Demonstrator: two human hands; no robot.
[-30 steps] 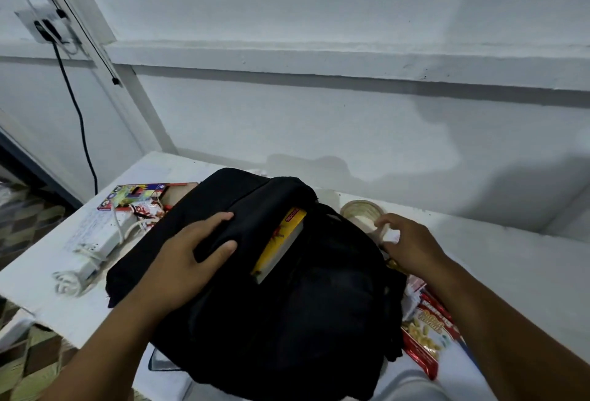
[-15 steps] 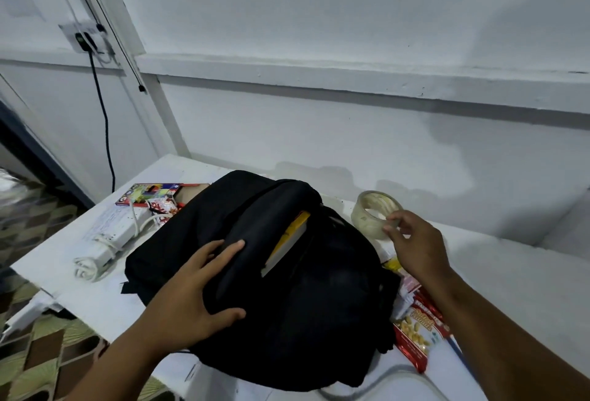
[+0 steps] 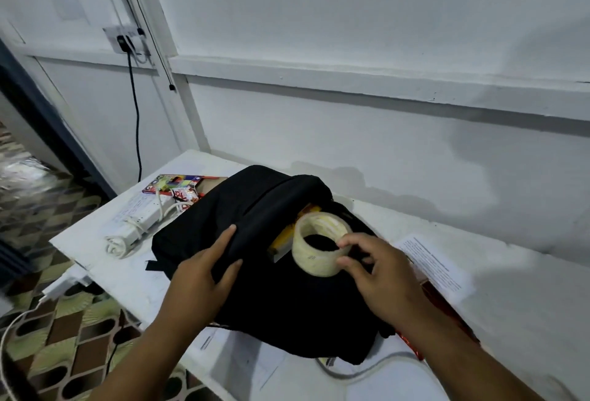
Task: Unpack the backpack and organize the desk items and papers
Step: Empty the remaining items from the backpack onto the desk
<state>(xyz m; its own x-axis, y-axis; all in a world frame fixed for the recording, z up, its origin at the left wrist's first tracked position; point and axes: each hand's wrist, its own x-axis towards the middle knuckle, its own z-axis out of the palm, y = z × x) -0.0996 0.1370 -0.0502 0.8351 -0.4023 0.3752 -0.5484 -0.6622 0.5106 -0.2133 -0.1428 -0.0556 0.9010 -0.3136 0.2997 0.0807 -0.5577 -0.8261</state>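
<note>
A black backpack (image 3: 255, 273) lies on the white desk (image 3: 517, 314), its top open. A yellow book (image 3: 284, 236) sticks out of the opening. My left hand (image 3: 204, 276) holds the backpack's flap at the opening, fingers and thumb curled over the fabric. My right hand (image 3: 380, 273) pinches a roll of clear tape (image 3: 319, 244) and holds it just above the open backpack.
A white power strip with coiled cable (image 3: 134, 225), a colourful box (image 3: 174, 184) and snack packets (image 3: 185, 199) lie at the desk's left end. A printed paper (image 3: 437, 265) and a red packet (image 3: 447, 304) lie to the right. More papers (image 3: 242, 362) and a cable lie under the backpack's front.
My right hand lifted the tape roll from the desk behind the backpack and brought it over the opening. My left hand slid to the flap's edge. The view shifted right.
</note>
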